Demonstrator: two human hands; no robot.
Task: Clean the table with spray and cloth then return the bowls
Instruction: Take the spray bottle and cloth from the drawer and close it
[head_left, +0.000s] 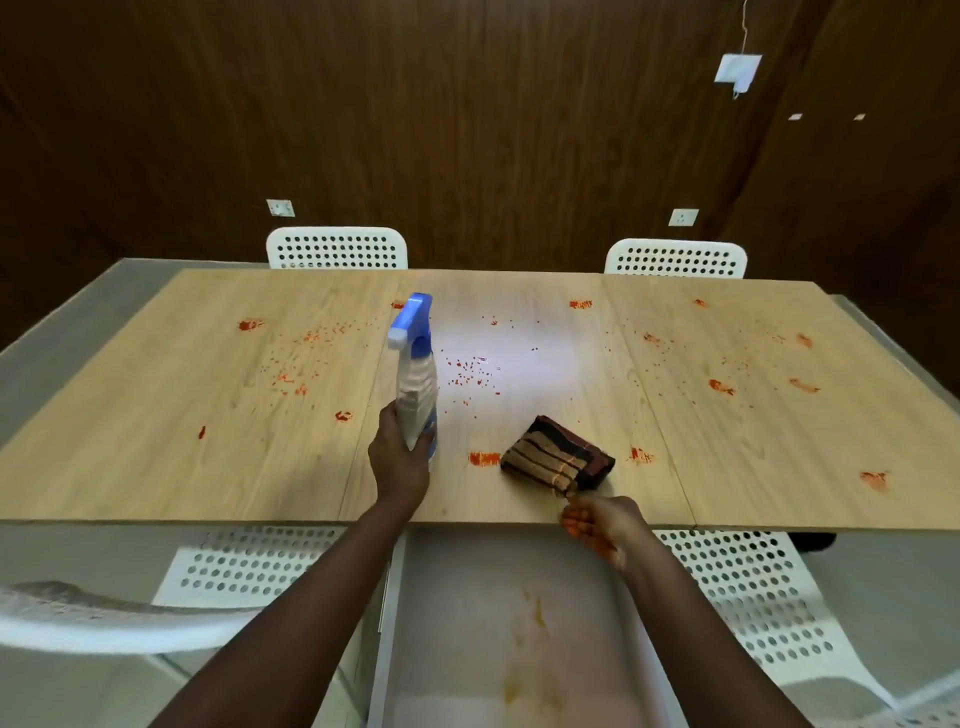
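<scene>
Cloth (558, 457) lies folded on the counter (156, 441), just ahead of your right hand (597, 522) and slightly to its left, its long axis running diagonally from the near right corner up toward the far left. That right hand is the nearer one by far; its grip hovers at the counter's near edge with fingers loosely curled and holding nothing, the fingertips just short of the cloth's near corner or barely touching it, which the blur will not let you settle. Your left hand (400, 457) is taken up: its grip is wrapped round the lower body of the spray bottle (415, 379), which stands upright with its blue trigger head pointing left. So the reach for the cloth belongs to your right hand, forward and a little leftward. The cloth is thick, soft terry, brown with tan stripes, folded into a squat rectangle that should bunch easily when gripped. The bottle is smooth, translucent white plastic, waisted near the neck. The counter is pale, smooth wood-grain laminate in three panels, spotted all over with red smears and specks (483, 458). No bowls are in view.
</scene>
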